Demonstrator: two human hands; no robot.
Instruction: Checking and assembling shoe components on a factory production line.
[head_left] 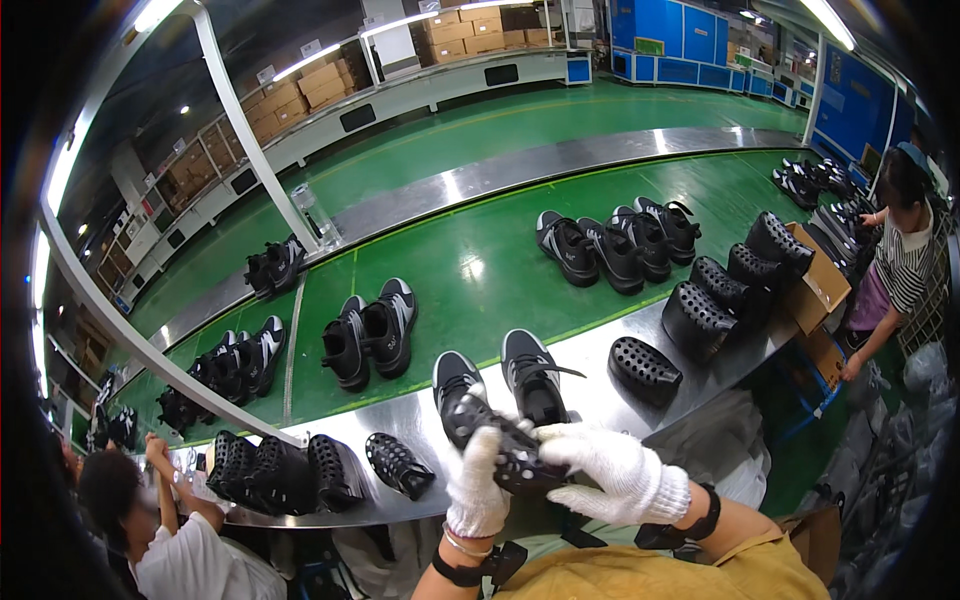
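Note:
Both my hands wear white knitted gloves. Between them is a black perforated plastic shoe form point(518, 462), slightly blurred and held over the near edge of the metal ledge. My left hand point(478, 485) is closed round its left side. My right hand point(618, 472) grips its right end, with thumb and fingers bent about it. Just beyond stand two black-and-grey sneakers: the left sneaker point(455, 382) is partly covered by the form, and the right sneaker point(530, 365) has a black strap sticking out to the right.
Several perforated forms stand on the metal ledge point(640, 410), including a single form point(645, 372) at right and another form point(398, 465) at left. Paired sneakers point(370, 335) rest on the green belt point(470, 270). Co-workers are at left point(195, 555) and right point(905, 245). A white post point(245, 130) rises at left.

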